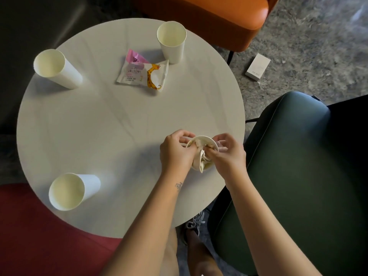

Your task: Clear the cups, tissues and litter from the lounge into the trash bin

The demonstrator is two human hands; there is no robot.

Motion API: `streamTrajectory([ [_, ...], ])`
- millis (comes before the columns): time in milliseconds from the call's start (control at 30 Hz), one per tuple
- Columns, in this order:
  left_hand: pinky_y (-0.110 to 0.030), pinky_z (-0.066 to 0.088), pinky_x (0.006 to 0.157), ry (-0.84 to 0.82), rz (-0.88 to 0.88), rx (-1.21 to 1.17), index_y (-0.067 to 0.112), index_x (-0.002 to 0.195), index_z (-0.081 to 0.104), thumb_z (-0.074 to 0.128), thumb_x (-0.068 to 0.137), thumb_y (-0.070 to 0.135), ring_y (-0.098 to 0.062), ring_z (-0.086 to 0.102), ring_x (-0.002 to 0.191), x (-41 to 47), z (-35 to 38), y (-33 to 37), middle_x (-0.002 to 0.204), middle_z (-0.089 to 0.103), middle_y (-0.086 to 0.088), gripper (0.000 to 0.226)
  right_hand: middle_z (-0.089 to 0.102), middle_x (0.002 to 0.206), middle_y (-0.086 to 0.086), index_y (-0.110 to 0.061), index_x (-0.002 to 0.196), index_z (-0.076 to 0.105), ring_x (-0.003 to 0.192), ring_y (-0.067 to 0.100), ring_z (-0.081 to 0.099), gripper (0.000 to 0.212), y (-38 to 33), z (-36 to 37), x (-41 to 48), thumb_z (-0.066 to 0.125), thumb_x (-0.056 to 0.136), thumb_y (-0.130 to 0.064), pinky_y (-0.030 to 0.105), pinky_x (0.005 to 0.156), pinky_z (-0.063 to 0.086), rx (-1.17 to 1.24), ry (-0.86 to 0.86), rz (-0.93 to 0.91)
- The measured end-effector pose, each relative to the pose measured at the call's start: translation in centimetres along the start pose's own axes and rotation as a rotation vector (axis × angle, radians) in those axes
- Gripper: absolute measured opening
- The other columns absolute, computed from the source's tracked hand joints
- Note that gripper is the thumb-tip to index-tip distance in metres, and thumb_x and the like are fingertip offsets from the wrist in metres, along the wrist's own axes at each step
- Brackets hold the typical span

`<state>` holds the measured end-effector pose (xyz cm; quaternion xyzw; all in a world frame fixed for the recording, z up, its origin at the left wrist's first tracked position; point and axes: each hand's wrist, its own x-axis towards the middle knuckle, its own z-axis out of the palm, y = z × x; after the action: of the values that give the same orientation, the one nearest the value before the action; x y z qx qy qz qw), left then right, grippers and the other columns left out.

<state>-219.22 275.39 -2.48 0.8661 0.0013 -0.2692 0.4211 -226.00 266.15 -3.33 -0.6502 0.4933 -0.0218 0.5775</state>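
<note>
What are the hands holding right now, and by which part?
The left hand grips a paper cup by its left rim. The right hand is at the cup's right side and pinches the crumpled tissue at the cup's mouth.

three upright paper cups (pixel 171 41) (pixel 57 69) (pixel 73 191), giraffe wrapper (pixel 142 73), crumpled tissue (pixel 201 162) in fourth cup (pixel 209 140)
</note>
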Motion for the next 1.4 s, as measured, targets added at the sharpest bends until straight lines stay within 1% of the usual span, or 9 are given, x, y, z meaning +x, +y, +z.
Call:
streamTrajectory([
  [200, -0.008, 0.048, 0.064, -0.136, -0.021, -0.226, 0.029, 0.087, 0.069, 0.068, 0.077, 0.019, 0.005, 0.064, 0.078, -1.1, -1.9, -0.7, 0.085, 0.069, 0.015, 0.014, 0.058, 0.084, -0.003, -0.015, 0.09, 0.057, 0.07, 0.013, 0.058, 0.018, -0.6, 0.8, 0.2, 0.06, 0.077, -0.004, 0.021, 0.05, 0.043, -0.108, -0.016, 0.001],
  [300, -0.013, 0.048, 0.068, -0.122, -0.06, -0.271, 0.027, 0.091, 0.069, 0.062, 0.081, 0.014, -0.001, 0.065, 0.084, -1.5, -2.5, -0.7, 0.091, 0.071, 0.009, 0.018, 0.06, 0.105, -0.002, -0.019, 0.104, 0.056, 0.096, 0.012, 0.059, 0.031, -1.0, -0.3, -0.6, 0.063, 0.078, -0.005, 0.013, 0.06, 0.044, 0.08, -0.201, 0.007],
  [433, -0.008, 0.043, 0.07, -0.112, -0.031, -0.249, 0.027, 0.1, 0.066, 0.056, 0.081, 0.015, 0.005, 0.058, 0.092, -1.9, -3.9, -0.6, 0.106, 0.066, 0.01, 0.026, 0.049, 0.122, -0.014, -0.034, 0.122, 0.044, 0.115, -0.009, 0.042, 0.061, -1.4, -2.6, -2.1, 0.067, 0.073, -0.006, -0.004, 0.083, 0.028, -0.11, -0.343, -0.272],
  [600, -0.016, 0.039, 0.08, 0.053, 0.027, -0.158, 0.032, 0.102, 0.06, 0.056, 0.077, 0.013, -0.008, 0.054, 0.104, -2.6, -6.5, -1.6, 0.112, 0.06, 0.007, 0.031, 0.038, 0.128, -0.013, -0.041, 0.139, 0.02, 0.117, 0.007, 0.033, 0.106, -1.3, -1.8, -2.2, 0.085, 0.055, -0.032, 0.023, 0.088, 0.015, -0.6, -0.289, -0.504],
  [767, -0.026, 0.04, 0.089, 0.261, 0.085, -0.037, 0.019, 0.112, 0.061, 0.058, 0.077, 0.005, -0.01, 0.05, 0.103, -3.9, -9.6, -3.5, 0.115, 0.055, 0.003, 0.038, 0.051, 0.123, 0.001, -0.023, 0.135, 0.037, 0.111, 0.023, 0.05, 0.09, -1.3, 1.7, -2.3, 0.082, 0.058, -0.016, 0.031, 0.09, 0.031, -0.591, -0.156, -0.611],
  [900, -0.025, 0.039, 0.094, 0.372, 0.164, -0.014, 0.015, 0.114, 0.061, 0.059, 0.075, 0.002, -0.013, 0.051, 0.109, -5.2, -12.6, -4.2, 0.118, 0.056, 0.0, 0.041, 0.045, 0.112, -0.015, -0.023, 0.129, 0.041, 0.097, 0.002, 0.046, 0.082, -3.5, 4.7, -4.1, 0.076, 0.054, -0.019, 0.046, 0.087, 0.046, -0.337, -0.172, -0.718],
  [1100, -0.015, 0.032, 0.089, 0.582, 0.177, 0.039, 0.013, 0.117, 0.059, 0.064, 0.069, 0.015, -0.025, 0.052, 0.111, -7.0, -17.4, -7.7, 0.117, 0.055, -0.005, 0.048, 0.043, 0.11, -0.025, -0.031, 0.127, 0.037, 0.096, -0.014, 0.046, 0.08, -8.3, 11.1, -8.5, 0.074, 0.056, -0.021, 0.046, 0.093, 0.044, -0.24, -0.385, -0.808],
  [1267, -0.028, 0.033, 0.097, 0.513, 0.013, 0.001, 0.021, 0.142, 0.031, 0.083, 0.057, 0.033, -0.016, 0.037, 0.126, -7.4, -17.5, -13.0, 0.137, 0.044, -0.001, 0.1, 0.051, 0.122, -0.001, -0.023, 0.132, 0.034, 0.108, 0.014, 0.055, 0.083, -9.0, 15.1, -11.3, 0.076, 0.061, -0.034, 0.045, 0.089, 0.048, -0.276, -0.571, -0.889],
  [1400, -0.038, 0.046, 0.096, 0.525, -0.005, -0.142, 0.019, 0.131, 0.045, 0.085, 0.058, 0.02, -0.015, 0.053, 0.114, -6.6, -16.1, -15.4, 0.124, 0.057, 0.003, 0.083, 0.053, 0.118, -0.007, -0.026, 0.127, 0.039, 0.104, 0.009, 0.055, 0.077, -7.5, 17.0, -12.5, 0.075, 0.061, -0.037, 0.043, 0.086, 0.049, -0.345, -0.654, -0.929],
])
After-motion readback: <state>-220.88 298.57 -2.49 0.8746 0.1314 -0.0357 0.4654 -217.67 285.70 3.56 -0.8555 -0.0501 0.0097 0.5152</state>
